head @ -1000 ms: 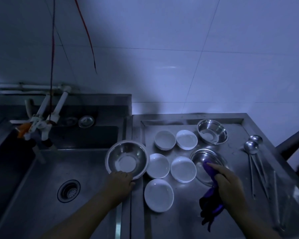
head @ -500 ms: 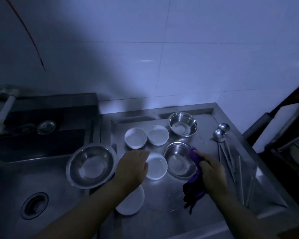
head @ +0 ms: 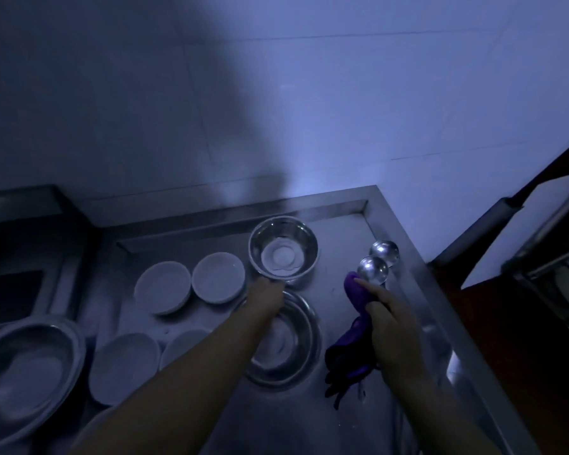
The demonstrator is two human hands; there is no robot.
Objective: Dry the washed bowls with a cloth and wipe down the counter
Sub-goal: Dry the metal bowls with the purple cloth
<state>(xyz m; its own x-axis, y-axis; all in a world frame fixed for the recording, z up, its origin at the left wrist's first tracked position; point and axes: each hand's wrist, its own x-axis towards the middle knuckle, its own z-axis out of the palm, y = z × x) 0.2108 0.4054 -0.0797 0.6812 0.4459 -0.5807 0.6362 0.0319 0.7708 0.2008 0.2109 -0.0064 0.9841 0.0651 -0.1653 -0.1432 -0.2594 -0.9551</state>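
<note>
Steel bowls x3: back [head: 284,247], mid under arm [head: 286,339], big one far left [head: 23,372]. White bowls x4: [head: 162,287], [head: 218,277], [head: 124,367], [head: 181,344]. Ladles x2: [head: 373,270], [head: 385,251]. Purple cloth x1 [head: 355,326]. Hands x2: left [head: 265,295], right [head: 393,318]

Pale tiled wall [head: 375,110] stands behind, its left half in shadow. The light is dim and bluish. Dark floor [head: 506,339] lies at right.

Left hand [head: 266,298] on the far steel bowl [head: 284,247] rim; right hand [head: 390,318] around purple cloth [head: 355,292].
</note>
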